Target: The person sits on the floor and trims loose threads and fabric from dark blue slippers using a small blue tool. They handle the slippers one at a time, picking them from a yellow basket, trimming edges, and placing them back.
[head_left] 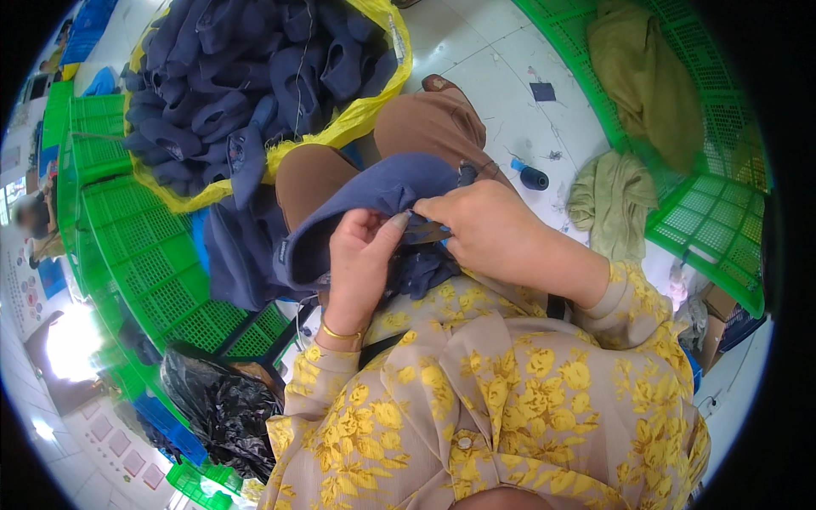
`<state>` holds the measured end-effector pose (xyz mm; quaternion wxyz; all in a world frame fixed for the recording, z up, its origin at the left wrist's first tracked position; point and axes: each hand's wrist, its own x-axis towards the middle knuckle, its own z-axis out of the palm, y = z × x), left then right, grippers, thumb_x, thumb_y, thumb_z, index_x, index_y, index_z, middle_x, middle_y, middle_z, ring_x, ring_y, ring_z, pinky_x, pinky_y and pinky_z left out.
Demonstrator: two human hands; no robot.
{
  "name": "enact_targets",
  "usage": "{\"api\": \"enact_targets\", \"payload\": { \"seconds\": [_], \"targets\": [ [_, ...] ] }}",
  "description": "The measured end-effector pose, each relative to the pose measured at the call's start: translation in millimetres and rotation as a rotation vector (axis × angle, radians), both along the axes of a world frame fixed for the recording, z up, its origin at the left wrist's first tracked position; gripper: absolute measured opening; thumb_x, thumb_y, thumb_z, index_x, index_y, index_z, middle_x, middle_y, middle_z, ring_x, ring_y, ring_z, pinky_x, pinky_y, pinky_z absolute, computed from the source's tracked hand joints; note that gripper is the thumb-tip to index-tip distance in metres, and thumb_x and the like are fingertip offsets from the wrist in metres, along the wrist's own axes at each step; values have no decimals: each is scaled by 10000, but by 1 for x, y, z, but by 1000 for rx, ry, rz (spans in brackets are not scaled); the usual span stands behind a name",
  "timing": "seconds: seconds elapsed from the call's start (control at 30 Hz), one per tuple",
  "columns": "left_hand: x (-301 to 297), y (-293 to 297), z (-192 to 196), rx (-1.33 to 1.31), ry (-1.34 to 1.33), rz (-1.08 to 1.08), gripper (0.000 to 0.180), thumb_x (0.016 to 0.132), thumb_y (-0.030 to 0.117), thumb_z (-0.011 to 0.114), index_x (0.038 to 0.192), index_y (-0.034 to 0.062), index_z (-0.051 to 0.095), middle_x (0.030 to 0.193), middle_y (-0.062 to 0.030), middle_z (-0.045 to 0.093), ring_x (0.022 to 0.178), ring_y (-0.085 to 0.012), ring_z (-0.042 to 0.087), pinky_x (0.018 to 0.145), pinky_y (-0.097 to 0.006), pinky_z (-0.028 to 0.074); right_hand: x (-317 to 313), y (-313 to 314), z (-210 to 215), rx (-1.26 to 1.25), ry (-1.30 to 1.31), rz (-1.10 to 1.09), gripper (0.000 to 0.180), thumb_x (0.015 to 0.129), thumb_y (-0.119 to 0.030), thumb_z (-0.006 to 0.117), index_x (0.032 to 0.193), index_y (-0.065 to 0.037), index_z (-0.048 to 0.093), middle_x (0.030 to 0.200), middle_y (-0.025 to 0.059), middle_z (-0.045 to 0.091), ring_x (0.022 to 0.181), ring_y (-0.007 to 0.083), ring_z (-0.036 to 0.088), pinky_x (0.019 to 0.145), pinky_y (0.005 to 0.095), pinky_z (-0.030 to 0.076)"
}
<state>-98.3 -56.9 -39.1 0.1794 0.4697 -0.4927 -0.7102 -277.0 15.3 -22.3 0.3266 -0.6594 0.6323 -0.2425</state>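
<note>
A navy blue fabric piece point(365, 187), curved and thick like a soft felt hat or bootie, lies across my lap. My left hand point(361, 255) pinches its edge between thumb and fingers. Close beside it, my right hand point(501, 225) is closed, its index fingertip at the same spot on the fabric. A dark object, possibly a small cutting tool, shows partly at the right hand, but its kind is hidden. More navy fabric point(234, 255) hangs over my left thigh.
A yellow sack point(399, 42) full of similar navy pieces point(221, 110) stands ahead on the left. Green crates point(153, 246) line the left; another green crate point(722, 221) with olive cloth point(646, 85) is at right. A dark thread spool point(534, 178) lies on the floor.
</note>
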Motion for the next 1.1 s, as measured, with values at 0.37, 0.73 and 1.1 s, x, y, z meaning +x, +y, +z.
{"api": "enact_targets", "payload": {
  "seconds": [0.37, 0.73, 1.1],
  "targets": [
    [7, 15, -27, -226, 3, 42, 147, 842, -11, 679, 953, -27, 585, 866, -36, 624, 752, -70, 548, 674, -212, 470, 13, -7, 0, 59, 149, 28, 90, 754, -48, 591, 801, 0, 651, 756, 194, 660, 738, 346, 659, 688, 430, 531],
    [9, 9, -30, -282, -133, -55, 134, 831, -70, 629, 956, -41, 591, 845, -26, 625, 748, -60, 558, 672, -193, 461, 23, -12, -6, 28, 239, 13, 88, 749, -55, 596, 795, 2, 643, 762, 187, 665, 746, 328, 670, 692, 406, 540],
    [14, -18, -12, 172, 166, -42, 135, 893, 74, 654, 975, -32, 644, 883, -3, 647, 769, -46, 569, 695, -185, 459, -23, -24, -15, 84, -153, 58, 288, 762, -1, 568, 1008, -104, 678, 857, 168, 660, 812, 372, 617, 689, 412, 485]
  ]
}}
